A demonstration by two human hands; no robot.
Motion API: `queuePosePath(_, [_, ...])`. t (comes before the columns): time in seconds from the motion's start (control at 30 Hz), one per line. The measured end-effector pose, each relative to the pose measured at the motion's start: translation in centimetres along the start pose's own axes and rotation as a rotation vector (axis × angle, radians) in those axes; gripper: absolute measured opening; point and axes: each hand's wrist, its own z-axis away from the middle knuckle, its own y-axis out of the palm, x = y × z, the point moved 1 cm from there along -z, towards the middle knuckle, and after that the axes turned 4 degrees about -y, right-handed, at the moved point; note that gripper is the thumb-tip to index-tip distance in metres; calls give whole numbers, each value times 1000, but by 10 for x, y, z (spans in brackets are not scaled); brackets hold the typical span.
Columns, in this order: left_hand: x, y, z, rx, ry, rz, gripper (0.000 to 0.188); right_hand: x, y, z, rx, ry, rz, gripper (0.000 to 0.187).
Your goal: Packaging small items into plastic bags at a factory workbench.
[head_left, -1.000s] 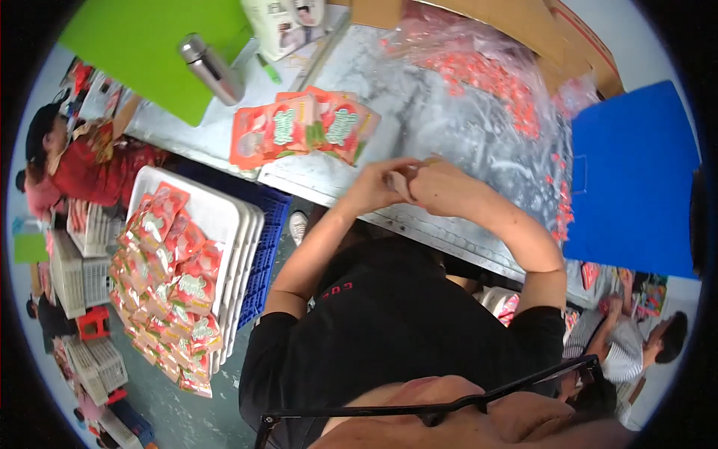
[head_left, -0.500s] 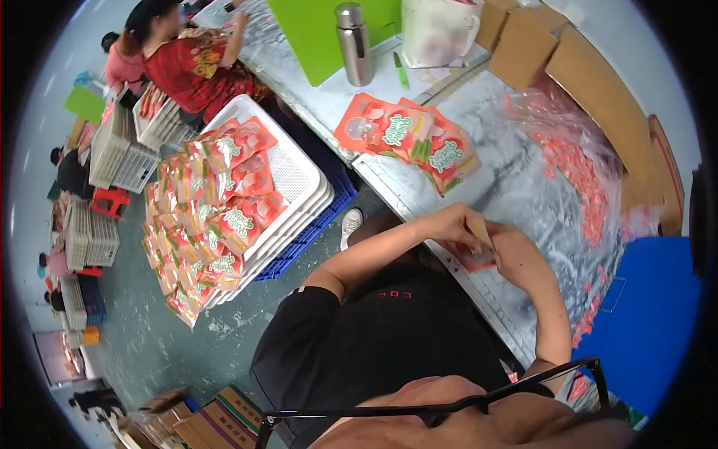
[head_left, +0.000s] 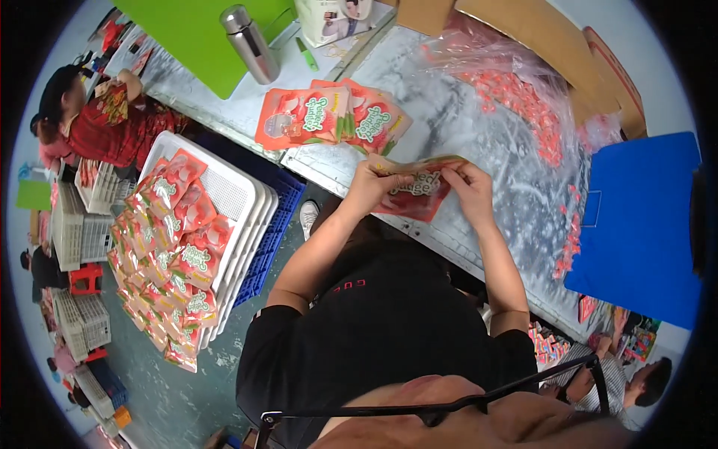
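Between my hands is a red printed pouch (head_left: 415,196), held over the table's near edge with its top edge bowed. My left hand (head_left: 373,185) pinches its upper left side, thumb lying on the front. At the upper right corner, the fingers of my right hand (head_left: 470,190) close on the edge. Whether the top is sealed I cannot tell. Just beyond, several like pouches (head_left: 305,116) lie overlapping flat on the table. Small red packets (head_left: 516,105) spread from a clear plastic bag (head_left: 479,52) at the far right.
Stacked white trays (head_left: 250,179) at the left carry many filled pouches (head_left: 168,254). A steel flask (head_left: 250,46), green-handled knife (head_left: 306,54) and green board (head_left: 183,37) occupy the far side. A blue panel (head_left: 636,232) borders the right. Other people sit at left and lower right.
My hands have moved apart, and the pouch now spreads between them with its printed front showing. The view has turned, so the trays and table sit further left.
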Motion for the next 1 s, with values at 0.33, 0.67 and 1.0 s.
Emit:
queuePosePath(0.33, [-1, 2, 26, -113, -106, 52, 36, -13, 12, 14, -68, -240, -66, 12])
queuePosePath(0.67, [2, -14, 35, -162, 90, 42, 33, -25, 38, -11, 70, -165, -325, 11])
queuePosePath(1.0, [22, -31, 32, -259, 113, -5, 37, -34, 49, -20, 169, -110, -332, 16])
